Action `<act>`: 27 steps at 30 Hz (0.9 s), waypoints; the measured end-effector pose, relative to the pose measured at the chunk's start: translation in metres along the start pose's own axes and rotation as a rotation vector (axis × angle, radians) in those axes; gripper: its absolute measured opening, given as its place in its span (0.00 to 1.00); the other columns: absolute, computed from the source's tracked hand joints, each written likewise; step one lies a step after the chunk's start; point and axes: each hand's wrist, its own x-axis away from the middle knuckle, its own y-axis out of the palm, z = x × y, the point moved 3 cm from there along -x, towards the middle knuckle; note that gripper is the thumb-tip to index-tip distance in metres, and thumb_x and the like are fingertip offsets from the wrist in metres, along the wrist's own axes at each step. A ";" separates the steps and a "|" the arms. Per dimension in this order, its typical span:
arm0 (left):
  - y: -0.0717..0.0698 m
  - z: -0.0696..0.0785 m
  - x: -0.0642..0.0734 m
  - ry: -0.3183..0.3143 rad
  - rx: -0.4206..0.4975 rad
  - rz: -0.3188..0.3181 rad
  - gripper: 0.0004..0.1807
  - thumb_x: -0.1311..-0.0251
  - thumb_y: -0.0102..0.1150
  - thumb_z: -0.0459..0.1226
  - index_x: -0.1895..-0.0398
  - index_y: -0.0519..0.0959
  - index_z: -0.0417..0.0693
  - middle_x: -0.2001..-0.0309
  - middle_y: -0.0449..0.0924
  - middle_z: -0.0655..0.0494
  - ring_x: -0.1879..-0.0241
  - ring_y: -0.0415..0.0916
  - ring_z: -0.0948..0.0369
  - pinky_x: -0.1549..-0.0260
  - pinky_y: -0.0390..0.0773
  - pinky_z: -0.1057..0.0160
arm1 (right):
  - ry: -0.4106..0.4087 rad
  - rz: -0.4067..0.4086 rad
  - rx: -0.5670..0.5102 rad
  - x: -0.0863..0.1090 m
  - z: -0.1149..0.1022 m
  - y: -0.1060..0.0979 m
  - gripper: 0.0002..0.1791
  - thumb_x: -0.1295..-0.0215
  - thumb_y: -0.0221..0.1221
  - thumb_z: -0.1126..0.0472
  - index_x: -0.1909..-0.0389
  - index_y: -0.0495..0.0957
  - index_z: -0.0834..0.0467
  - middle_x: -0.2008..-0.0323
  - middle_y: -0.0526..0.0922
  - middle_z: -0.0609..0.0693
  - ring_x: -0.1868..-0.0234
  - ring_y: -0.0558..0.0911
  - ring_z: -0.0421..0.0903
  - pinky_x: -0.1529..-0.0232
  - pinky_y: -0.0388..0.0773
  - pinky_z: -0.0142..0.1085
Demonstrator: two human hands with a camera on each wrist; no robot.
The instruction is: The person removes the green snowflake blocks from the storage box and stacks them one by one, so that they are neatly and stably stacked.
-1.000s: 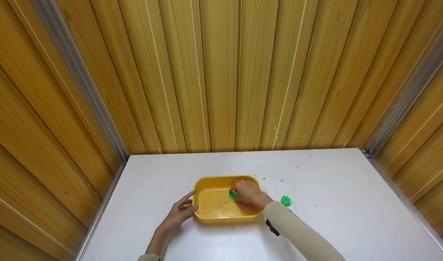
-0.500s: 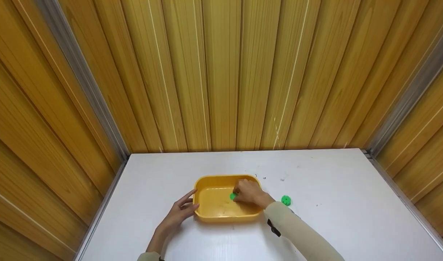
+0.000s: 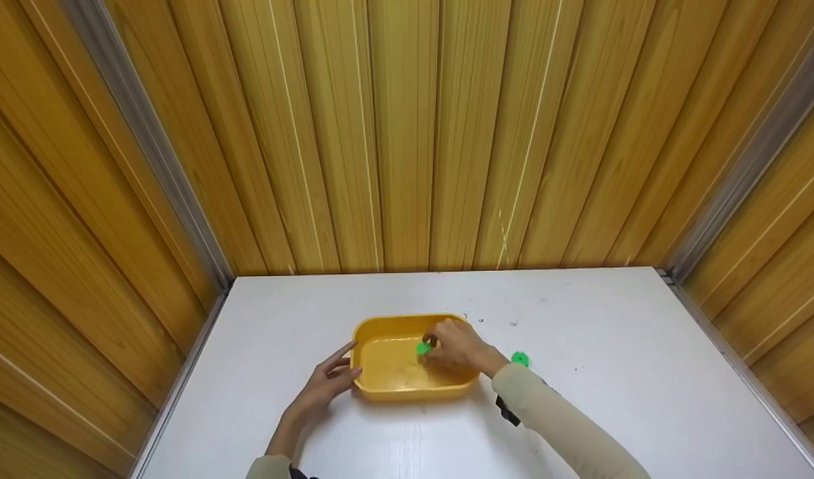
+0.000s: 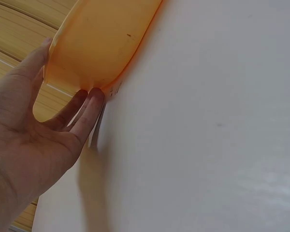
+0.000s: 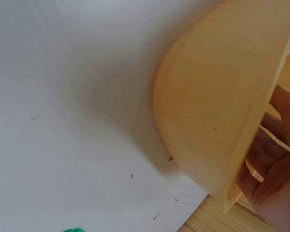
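In the head view, a yellow plastic basin sits on the white table. My left hand holds its left end, thumb over the rim and other fingers against the outer wall; the left wrist view shows this hand at the basin. Inside the right half of the basin, my right hand pinches a small green notched disc. The right wrist view shows the basin's wall hiding part of this hand, and the held disc is out of sight there.
A second green notched disc lies on the table right of the basin, close to the right sleeve. Small dark specks dot the tabletop behind the basin. Wood-patterned walls enclose the back and both sides.
My right hand stays inside the basin with the green disc, its fingers shifting slightly on it. The left hand keeps its place. The whole head view has moved a little.
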 end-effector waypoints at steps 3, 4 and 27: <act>0.000 0.001 -0.001 0.013 -0.001 -0.007 0.37 0.26 0.58 0.44 0.19 0.56 0.53 0.29 0.62 0.32 0.34 0.74 0.47 0.37 0.80 0.54 | -0.007 0.014 0.002 0.002 -0.002 -0.008 0.16 0.37 0.71 0.55 0.55 0.88 0.62 0.61 0.91 0.53 0.58 0.88 0.50 0.54 0.88 0.47; 0.000 0.001 -0.001 0.017 0.003 -0.009 0.37 0.26 0.58 0.44 0.19 0.56 0.53 0.29 0.62 0.32 0.35 0.74 0.47 0.37 0.80 0.54 | -0.011 0.021 0.009 0.003 -0.002 -0.010 0.16 0.37 0.71 0.55 0.56 0.88 0.62 0.61 0.91 0.53 0.59 0.88 0.50 0.55 0.88 0.47; 0.001 0.000 -0.001 -0.019 -0.008 0.023 0.36 0.27 0.58 0.44 0.19 0.58 0.56 0.30 0.64 0.35 0.38 0.75 0.52 0.36 0.80 0.54 | 0.025 0.200 -0.060 0.047 0.040 -0.052 0.15 0.38 0.71 0.54 0.55 0.87 0.59 0.64 0.88 0.49 0.68 0.80 0.40 0.69 0.79 0.26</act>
